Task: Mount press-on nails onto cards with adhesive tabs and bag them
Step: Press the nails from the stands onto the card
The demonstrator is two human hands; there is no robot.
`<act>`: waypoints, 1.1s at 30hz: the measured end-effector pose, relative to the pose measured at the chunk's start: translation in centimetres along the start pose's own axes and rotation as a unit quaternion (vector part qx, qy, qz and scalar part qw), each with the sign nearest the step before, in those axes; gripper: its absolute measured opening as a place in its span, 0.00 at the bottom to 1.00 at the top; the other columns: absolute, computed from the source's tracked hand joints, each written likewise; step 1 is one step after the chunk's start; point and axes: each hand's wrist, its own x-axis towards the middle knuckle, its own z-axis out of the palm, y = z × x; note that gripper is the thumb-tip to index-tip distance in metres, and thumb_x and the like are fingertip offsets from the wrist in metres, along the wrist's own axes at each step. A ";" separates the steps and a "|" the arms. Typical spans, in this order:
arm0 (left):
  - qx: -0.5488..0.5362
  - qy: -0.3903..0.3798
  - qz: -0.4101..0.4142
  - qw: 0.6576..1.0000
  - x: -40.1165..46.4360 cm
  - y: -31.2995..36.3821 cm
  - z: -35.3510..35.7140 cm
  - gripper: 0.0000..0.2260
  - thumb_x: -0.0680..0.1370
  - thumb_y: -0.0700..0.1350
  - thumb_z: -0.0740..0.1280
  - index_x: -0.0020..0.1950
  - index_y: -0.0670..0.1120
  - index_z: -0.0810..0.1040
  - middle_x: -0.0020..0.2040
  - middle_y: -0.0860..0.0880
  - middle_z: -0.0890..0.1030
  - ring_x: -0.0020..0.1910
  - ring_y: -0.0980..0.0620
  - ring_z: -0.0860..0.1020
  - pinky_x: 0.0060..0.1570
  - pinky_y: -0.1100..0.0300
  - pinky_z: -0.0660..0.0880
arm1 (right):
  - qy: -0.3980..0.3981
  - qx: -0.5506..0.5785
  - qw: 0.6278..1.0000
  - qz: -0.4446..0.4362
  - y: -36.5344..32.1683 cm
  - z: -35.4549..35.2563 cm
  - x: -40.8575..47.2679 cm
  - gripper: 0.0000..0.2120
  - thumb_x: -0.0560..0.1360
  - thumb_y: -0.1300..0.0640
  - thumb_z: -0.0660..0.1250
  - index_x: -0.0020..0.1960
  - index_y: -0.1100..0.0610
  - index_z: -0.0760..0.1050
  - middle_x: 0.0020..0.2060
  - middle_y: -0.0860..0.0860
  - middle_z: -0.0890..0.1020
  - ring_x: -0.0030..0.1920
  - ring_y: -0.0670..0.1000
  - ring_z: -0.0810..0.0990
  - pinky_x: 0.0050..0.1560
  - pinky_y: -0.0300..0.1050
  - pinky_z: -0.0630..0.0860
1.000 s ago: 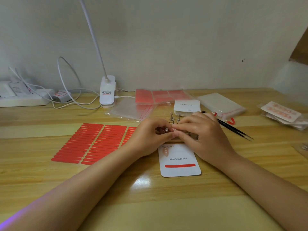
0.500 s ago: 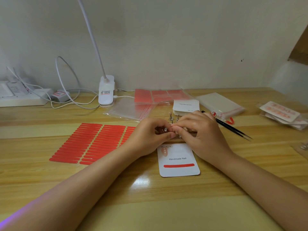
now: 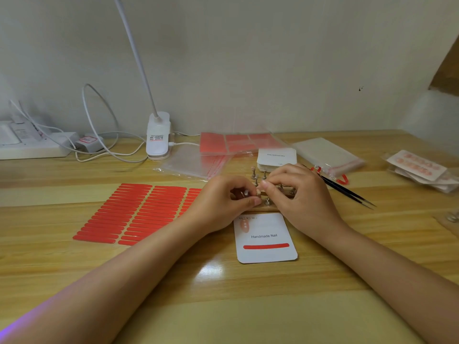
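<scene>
A white card (image 3: 266, 238) printed "Handmade Nail" lies on the table with a red adhesive strip near its bottom and one pale nail at its top left. Just behind it stands a wooden rack (image 3: 270, 207) of small metal nail stands. My left hand (image 3: 223, 202) pinches a metal stand between thumb and fingers. My right hand (image 3: 298, 194) pinches a small pale press-on nail (image 3: 259, 192) at the top of that stand. The two hands' fingertips meet above the rack. A sheet of red adhesive tabs (image 3: 129, 214) lies to the left.
Black tweezers (image 3: 347, 192) lie right of my right hand. A stack of blank cards (image 3: 277, 157), clear bags (image 3: 193, 165), a bag pack (image 3: 327, 155) and red sheets (image 3: 238, 142) sit behind. Finished bagged cards (image 3: 419, 167) rest far right. Lamp base (image 3: 158, 135) and power strip (image 3: 32, 145) stand back left.
Both hands have stayed over the rack, with the fingertips shifting slightly around the stand and nail. The card has not moved.
</scene>
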 end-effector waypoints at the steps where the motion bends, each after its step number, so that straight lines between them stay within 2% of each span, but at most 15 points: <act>1: 0.002 0.001 0.002 1.000 0.0 0.0 0.0 0.03 0.73 0.43 0.71 0.39 0.48 0.79 0.35 0.58 0.75 0.35 0.61 0.72 0.36 0.70 0.68 | 0.002 0.000 1.000 0.002 -0.1 0.0 0.0 0.04 0.72 0.60 0.70 0.41 0.57 0.83 0.37 0.43 0.77 0.44 0.47 0.76 0.51 0.57 0.72; 5: 0.011 0.002 0.008 1.000 0.1 0.0 0.0 0.02 0.73 0.43 0.71 0.41 0.45 0.81 0.35 0.58 0.75 0.35 0.61 0.72 0.37 0.70 0.68 | 0.005 -0.006 1.000 0.013 -0.1 0.0 0.0 0.04 0.72 0.61 0.70 0.41 0.57 0.83 0.37 0.43 0.77 0.43 0.46 0.76 0.50 0.53 0.72; 12: 0.004 0.007 0.011 1.000 0.1 -0.1 0.0 0.05 0.72 0.42 0.71 0.38 0.49 0.78 0.34 0.59 0.75 0.34 0.63 0.72 0.37 0.72 0.68 | 0.018 0.007 0.999 0.046 -0.3 0.0 0.2 0.04 0.72 0.62 0.70 0.40 0.59 0.83 0.36 0.42 0.76 0.42 0.44 0.75 0.48 0.38 0.70; 21: 0.004 0.008 0.018 1.000 0.1 -0.1 0.1 0.05 0.72 0.41 0.71 0.38 0.49 0.78 0.33 0.59 0.75 0.34 0.67 0.72 0.36 0.74 0.67 | 0.018 0.034 0.996 0.085 -0.5 0.1 0.3 0.04 0.71 0.63 0.69 0.40 0.60 0.83 0.38 0.44 0.77 0.44 0.41 0.74 0.47 0.27 0.66; 27: 0.007 0.006 0.018 1.000 0.1 -0.1 0.2 0.05 0.72 0.41 0.71 0.38 0.49 0.78 0.35 0.58 0.76 0.34 0.64 0.72 0.36 0.73 0.68 | 0.013 0.055 0.993 0.102 -0.5 0.1 0.4 0.04 0.72 0.63 0.69 0.40 0.59 0.83 0.38 0.41 0.76 0.45 0.40 0.74 0.48 0.25 0.65; 33: 0.009 0.008 0.022 1.000 0.2 0.0 0.1 0.04 0.72 0.41 0.71 0.39 0.47 0.79 0.35 0.58 0.76 0.35 0.61 0.72 0.37 0.73 0.68 | 0.016 0.054 0.994 0.097 -0.6 0.1 0.4 0.04 0.72 0.64 0.69 0.40 0.61 0.82 0.40 0.44 0.76 0.47 0.46 0.75 0.51 0.32 0.68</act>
